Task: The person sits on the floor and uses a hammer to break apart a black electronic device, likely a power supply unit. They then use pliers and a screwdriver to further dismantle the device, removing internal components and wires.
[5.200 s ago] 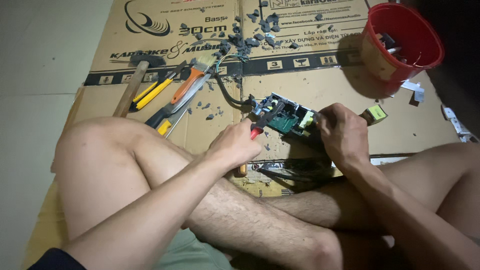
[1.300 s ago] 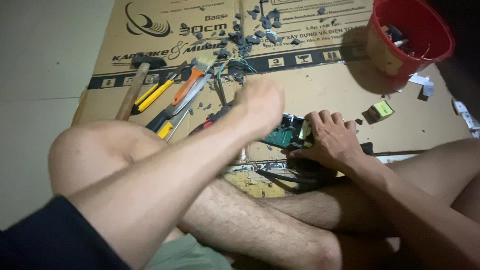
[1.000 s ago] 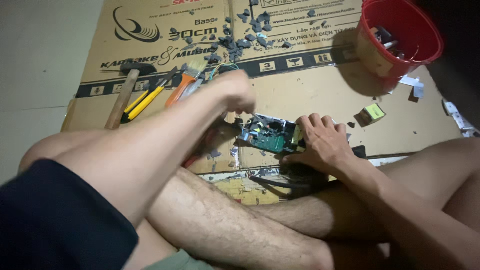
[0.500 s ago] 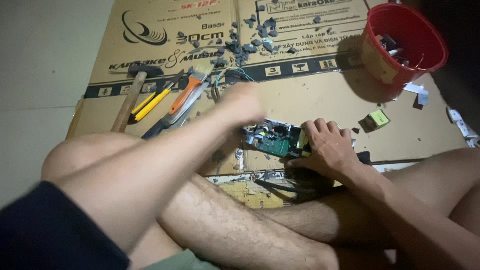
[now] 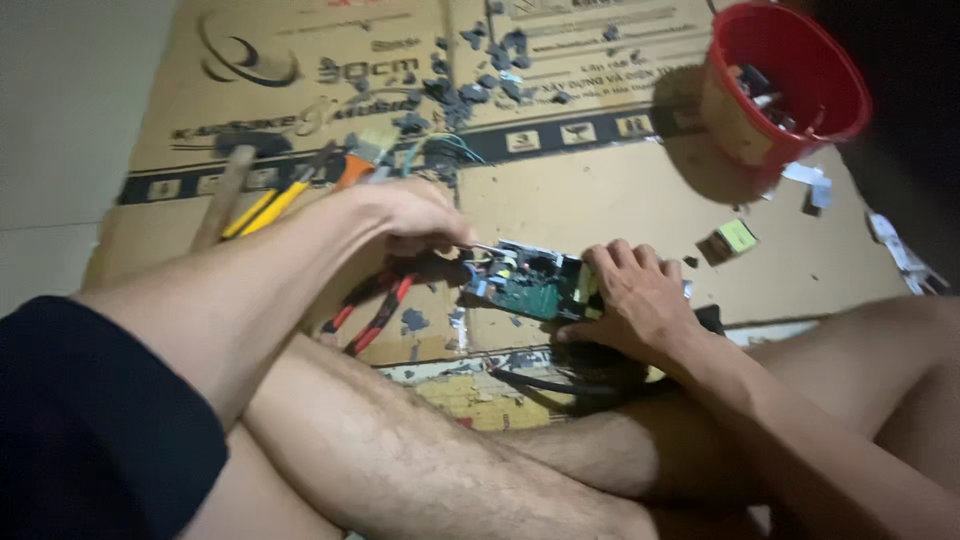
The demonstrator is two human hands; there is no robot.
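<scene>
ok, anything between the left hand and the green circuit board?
Nothing visible. The left hand sits at the circuit board left edge, a thin metal tool tip reaching onto it. The right hand rests on its right end.

Right hand point(image 5: 640, 305) presses the green circuit board point(image 5: 528, 287) onto the cardboard point(image 5: 600, 200). Left hand point(image 5: 415, 215) applies a thin tool point(image 5: 487, 249) to the board's edge.

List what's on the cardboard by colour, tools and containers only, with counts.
Red: 2, the bucket and the red-handled pliers
Yellow: 1, the yellow-handled tool
Orange: 1, the orange-handled tool
Wood: 1, the hammer handle
Total: 5
</scene>
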